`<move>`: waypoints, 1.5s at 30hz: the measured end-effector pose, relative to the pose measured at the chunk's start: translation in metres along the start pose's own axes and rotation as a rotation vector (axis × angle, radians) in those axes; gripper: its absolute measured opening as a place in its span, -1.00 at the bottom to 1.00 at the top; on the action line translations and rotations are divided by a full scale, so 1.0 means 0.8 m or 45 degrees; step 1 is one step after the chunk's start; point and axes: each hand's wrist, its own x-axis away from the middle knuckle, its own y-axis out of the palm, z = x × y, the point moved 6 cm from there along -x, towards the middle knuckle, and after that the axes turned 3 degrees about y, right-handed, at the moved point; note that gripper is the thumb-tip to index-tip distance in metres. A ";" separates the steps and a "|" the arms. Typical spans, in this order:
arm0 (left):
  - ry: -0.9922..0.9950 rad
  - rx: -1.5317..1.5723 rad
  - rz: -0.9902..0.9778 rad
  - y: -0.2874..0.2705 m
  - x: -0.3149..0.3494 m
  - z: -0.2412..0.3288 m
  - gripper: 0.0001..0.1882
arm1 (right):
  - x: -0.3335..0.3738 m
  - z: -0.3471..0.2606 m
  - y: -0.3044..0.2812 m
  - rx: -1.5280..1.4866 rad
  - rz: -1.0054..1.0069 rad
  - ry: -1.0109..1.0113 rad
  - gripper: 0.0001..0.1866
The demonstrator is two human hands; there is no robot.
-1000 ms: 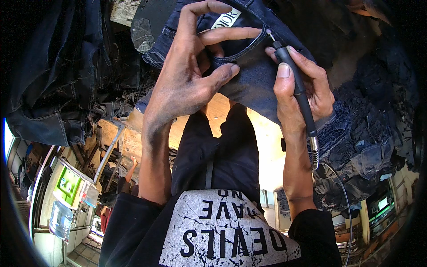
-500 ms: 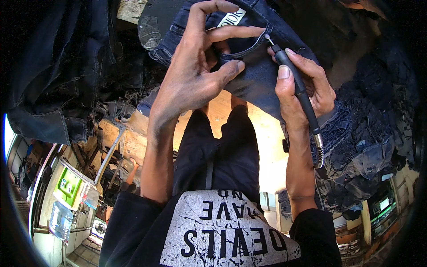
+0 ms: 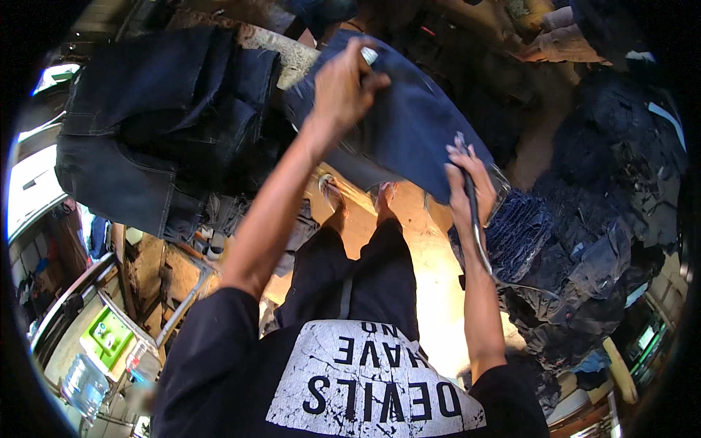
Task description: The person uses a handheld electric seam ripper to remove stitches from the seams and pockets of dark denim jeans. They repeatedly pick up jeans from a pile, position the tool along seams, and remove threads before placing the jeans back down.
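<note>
Fingers of the right hand (image 3: 471, 182) close around a slim dark tool (image 3: 470, 197), its tip pointing away toward the far side. Over on the left, the left hand (image 3: 343, 95) is blurred, thumb and fingers bent beside a small white label (image 3: 369, 55); whether it pinches cloth, I cannot tell.

Between the two hands spreads the garment (image 3: 409, 109), dark blue, at the far middle of the scene, a broad plain face uppermost. What bears it is hidden, and contact between tip and cloth is too blurred to tell.

Judging by the loosely placed left hand and the broad spread of cloth, the step looks like handling and positioning the garment, with the tool kept ready. Tool work from here would call for the left hand to steady a spot and the right to bring the tip onto it.

From the tool's near end runs a thin cable (image 3: 537, 289) to the right, past a frayed blue bundle (image 3: 518, 233) and a heap of dark cloth (image 3: 591, 252). Left of the garment, more dark denim (image 3: 139, 109) lies piled.
</note>
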 end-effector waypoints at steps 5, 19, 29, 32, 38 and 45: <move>0.147 -0.321 0.065 -0.028 -0.089 -0.070 -0.56 | -0.024 0.038 0.035 0.223 -0.085 -0.004 -0.62; -0.366 0.054 0.479 -0.017 0.090 0.071 -0.82 | -0.077 0.122 0.024 0.044 -0.245 0.364 -0.63; -1.014 1.027 -0.036 0.119 0.235 0.042 -0.37 | -0.065 0.125 0.018 0.208 -0.127 0.149 -0.57; -0.931 1.062 0.103 0.104 0.245 0.048 -0.60 | -0.055 0.099 0.007 0.109 0.000 -0.008 -0.69; -0.922 1.153 0.183 0.112 0.274 0.044 -0.70 | 0.013 0.042 -0.004 0.031 -0.275 -0.290 -0.71; -0.897 1.127 0.163 0.113 0.270 0.036 -0.66 | 0.049 0.064 0.004 -0.090 -0.432 -0.446 -0.65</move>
